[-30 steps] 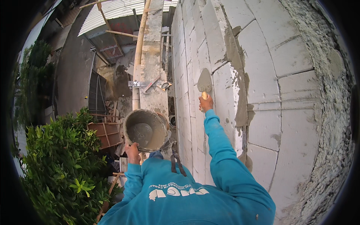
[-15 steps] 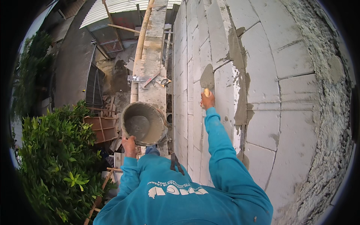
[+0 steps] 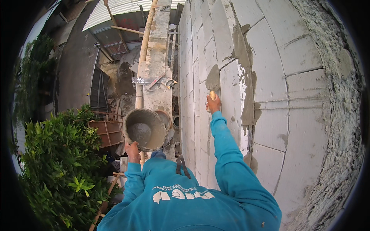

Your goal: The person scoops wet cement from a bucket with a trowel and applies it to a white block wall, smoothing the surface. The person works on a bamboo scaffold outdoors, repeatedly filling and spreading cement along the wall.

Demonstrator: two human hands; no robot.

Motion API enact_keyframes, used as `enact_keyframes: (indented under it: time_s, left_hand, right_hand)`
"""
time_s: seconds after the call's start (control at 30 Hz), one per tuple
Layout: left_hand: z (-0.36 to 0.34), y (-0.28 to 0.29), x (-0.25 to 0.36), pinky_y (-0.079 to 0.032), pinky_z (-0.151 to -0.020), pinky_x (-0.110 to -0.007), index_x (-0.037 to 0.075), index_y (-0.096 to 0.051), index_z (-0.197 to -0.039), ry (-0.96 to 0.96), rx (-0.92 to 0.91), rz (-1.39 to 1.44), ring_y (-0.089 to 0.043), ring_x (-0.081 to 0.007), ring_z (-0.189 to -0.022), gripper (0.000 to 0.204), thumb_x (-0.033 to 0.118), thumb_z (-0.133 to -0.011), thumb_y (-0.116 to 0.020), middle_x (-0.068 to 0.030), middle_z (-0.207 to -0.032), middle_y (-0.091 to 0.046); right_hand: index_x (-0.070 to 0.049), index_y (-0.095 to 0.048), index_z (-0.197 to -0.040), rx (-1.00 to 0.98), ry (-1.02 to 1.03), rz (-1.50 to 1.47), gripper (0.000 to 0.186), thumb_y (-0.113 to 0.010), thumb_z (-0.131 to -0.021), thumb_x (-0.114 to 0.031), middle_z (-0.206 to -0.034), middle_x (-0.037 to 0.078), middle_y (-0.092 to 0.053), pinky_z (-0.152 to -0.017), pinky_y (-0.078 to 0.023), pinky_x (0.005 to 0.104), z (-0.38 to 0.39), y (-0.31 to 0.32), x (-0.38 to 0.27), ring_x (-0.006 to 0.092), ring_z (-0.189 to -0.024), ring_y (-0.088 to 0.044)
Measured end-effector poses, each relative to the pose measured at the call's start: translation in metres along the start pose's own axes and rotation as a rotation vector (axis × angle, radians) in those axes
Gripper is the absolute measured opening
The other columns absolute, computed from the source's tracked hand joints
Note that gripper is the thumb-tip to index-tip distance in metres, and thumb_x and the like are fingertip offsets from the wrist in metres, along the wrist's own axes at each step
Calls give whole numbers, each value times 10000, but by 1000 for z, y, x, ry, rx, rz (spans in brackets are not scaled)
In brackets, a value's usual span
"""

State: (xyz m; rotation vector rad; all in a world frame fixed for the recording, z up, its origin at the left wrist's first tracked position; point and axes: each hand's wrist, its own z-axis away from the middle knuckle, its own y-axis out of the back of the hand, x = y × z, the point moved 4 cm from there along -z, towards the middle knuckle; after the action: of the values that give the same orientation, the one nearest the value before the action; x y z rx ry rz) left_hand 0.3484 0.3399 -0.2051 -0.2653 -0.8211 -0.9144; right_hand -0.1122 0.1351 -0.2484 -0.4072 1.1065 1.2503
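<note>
My left hand [image 3: 133, 151] grips the near rim of a dark, mortar-crusted bucket [image 3: 156, 131], tilted so that its inside shows. Wet grey mortar [image 3: 141, 132] lies in its bottom. Out to the right, my right hand [image 3: 213, 104] is closed round the pale handle of a trowel [image 3: 212, 79], whose blade points away from me and looks coated with grey mortar. The blade is over the face of the pale block wall [image 3: 231, 88], close to a joint; whether it touches cannot be told. Smeared mortar [image 3: 243, 57] runs along the wall's edge just right of the trowel.
A narrow plank walkway [image 3: 157, 46] runs ahead beside a bamboo pole [image 3: 145, 42]. Across it lies a handsaw [image 3: 156, 81] with a metal blade. Behind my bucket stands a second round container [image 3: 165, 117]. Leafy bushes [image 3: 61, 161] and lower ground lie left; rough mortar [image 3: 339, 115] borders the wall right.
The bucket has shifted slightly left with my left hand, uncovering more of the round container behind it. My right hand and the trowel stay almost in place.
</note>
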Motion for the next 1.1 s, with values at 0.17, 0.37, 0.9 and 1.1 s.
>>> enact_keyframes:
  time_s: [0.17,0.37,0.9,1.1]
  left_hand:
    - [-6,3,-8,-514,-661,-299,-12,-575,-1247,-28,-5,23,-620,-181,-786,530,-118,-730,-534,-62,-983,-652]
    - [2,-8,0,-510,-635,-297,1,-547,-1297,-46,-48,69,-619,-178,-767,586,-116,-723,-533,-61,-961,-649]
    - [-6,-4,-5,-497,-716,-288,-19,-579,-1238,-36,-39,52,-632,-191,-856,533,-118,-716,-541,-77,-1010,-664]
    - [-11,-6,-9,-495,-721,-293,-24,-557,-1291,-59,-42,2,-623,-201,-848,584,-109,-713,-542,-79,-1008,-659]
  right_hand:
    - [-52,-564,-1172,-14,-52,-64,345,-681,-885,-205,-781,75,-603,-386,-487,325,2,-2,-3,144,-479,-555]
    - [-67,-556,-1161,-58,-74,-115,326,-679,-898,-216,-788,63,-592,-383,-482,316,-2,4,-3,134,-484,-544]
    - [-51,-553,-1183,-111,-73,-108,342,-676,-895,-187,-767,60,-586,-394,-488,314,7,18,-13,140,-506,-553]
    - [-20,-553,-1194,-74,-41,-92,373,-674,-877,-177,-773,75,-598,-392,-489,319,17,14,-14,143,-487,-552]
